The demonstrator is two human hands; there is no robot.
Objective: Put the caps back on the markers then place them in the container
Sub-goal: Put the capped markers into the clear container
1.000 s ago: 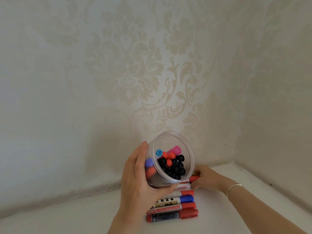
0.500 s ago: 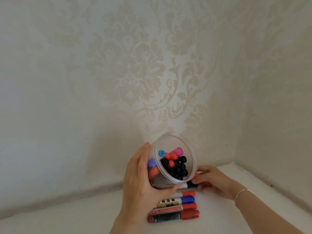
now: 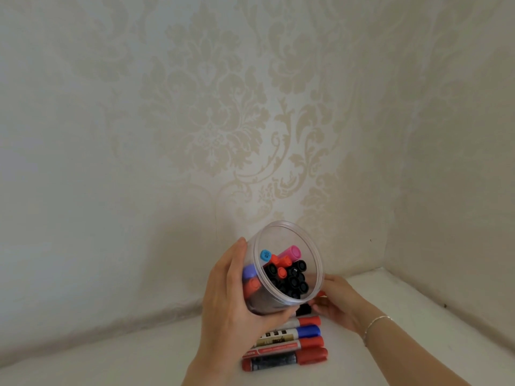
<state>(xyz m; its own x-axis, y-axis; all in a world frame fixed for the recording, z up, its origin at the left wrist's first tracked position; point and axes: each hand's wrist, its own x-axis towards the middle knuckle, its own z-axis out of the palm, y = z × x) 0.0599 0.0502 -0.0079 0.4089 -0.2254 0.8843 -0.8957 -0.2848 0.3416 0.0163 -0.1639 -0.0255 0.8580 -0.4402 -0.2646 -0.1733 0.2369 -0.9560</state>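
Clear container (image 3: 289, 232), tilted mouth toward the viewer, lifted above the tabletop (image 3: 111, 355) and gripped by curled left hand (image 3: 237, 310) fingers; capped markers inside (black, orange, pink, blue). Right hand (image 3: 338, 302) just right of it, pinching a black-capped marker (image 3: 304, 310). Four capped markers (image 3: 287, 346) lying side by side nearer, below the container. Patterned wallpaper (image 3: 209, 121) beyond.

You have one clear container (image 3: 289, 263), with capped markers (image 3: 287, 271) bunched inside, too crowded to count exactly. Four capped markers lie in a row on the worktop (image 3: 139, 355): three red-capped (image 3: 310, 321) and one blue-capped (image 3: 308, 330). A fifth, black-capped marker (image 3: 304, 310) is partly hidden.
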